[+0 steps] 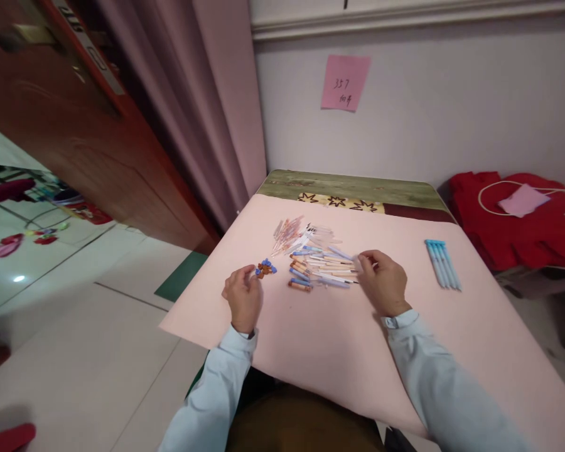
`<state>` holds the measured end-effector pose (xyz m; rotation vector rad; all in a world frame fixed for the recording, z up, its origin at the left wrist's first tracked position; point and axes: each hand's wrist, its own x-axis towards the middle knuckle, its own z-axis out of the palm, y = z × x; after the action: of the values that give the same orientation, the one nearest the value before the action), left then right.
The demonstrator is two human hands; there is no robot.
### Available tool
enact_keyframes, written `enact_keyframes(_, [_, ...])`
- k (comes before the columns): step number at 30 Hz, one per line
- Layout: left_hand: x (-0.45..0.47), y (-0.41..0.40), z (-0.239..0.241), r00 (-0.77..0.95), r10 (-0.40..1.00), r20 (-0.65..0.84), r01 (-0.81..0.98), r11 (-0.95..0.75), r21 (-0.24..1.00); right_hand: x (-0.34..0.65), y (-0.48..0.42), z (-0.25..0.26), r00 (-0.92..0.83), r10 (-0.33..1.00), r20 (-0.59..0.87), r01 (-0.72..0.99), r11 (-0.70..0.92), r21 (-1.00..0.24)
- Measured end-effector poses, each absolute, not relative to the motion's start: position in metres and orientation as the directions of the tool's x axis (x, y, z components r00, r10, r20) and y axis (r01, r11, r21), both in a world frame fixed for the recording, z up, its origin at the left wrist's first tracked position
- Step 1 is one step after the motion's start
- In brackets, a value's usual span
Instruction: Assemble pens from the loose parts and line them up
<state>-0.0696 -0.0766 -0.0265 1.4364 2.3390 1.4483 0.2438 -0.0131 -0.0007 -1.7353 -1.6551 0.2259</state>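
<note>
On the pink table cover, my left hand (pixel 243 296) is beside a small heap of blue and brown pen pieces (pixel 266 269). Its fingers are curled in a pinch at the heap's edge; what they hold is hidden. My right hand (pixel 382 280) is closed at the right end of a pile of pen parts (pixel 327 267), thumb and forefinger together on something pale and too small to name. Blue, orange, white and cream barrels and dark-tipped refills lie in that pile. Behind it is a bunch of clear and pinkish thin tubes (pixel 289 233).
Several light blue pens (pixel 442 265) lie side by side at the right of the table cover (pixel 311 351). A pink note (pixel 345 83) is on the wall. Red cloth (pixel 499 220) with a white cable lies beyond the table's right edge. A wooden door (pixel 108 144) and curtain (pixel 211 94) stand left.
</note>
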Motion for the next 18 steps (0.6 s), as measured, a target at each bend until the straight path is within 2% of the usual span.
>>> enact_keyframes(3, [-0.070,-0.075,-0.026,-0.545,0.735,0.403,0.715,0.157,0.681,0.251,-0.005,-0.008,0.134,0.947,0.293,0.779,0.082,-0.621])
enact_keyframes(6, [-0.070,-0.074,-0.025,-0.537,0.743,0.399,0.725,0.165,0.669,0.249,-0.003,-0.014,0.042,0.955,0.293,0.772,0.155,-0.617])
enact_keyframes(13, [-0.067,-0.074,-0.019,-0.557,0.749,0.358,0.717,0.216,0.663,0.244,0.003,-0.022,-0.165,0.900,0.404,0.807,0.359,-0.469])
enact_keyframes(18, [-0.064,-0.074,-0.016,-0.587,0.749,0.307,0.687,0.260,0.678,0.246,0.008,-0.028,-0.229,0.888,0.399,0.779,0.413,-0.472])
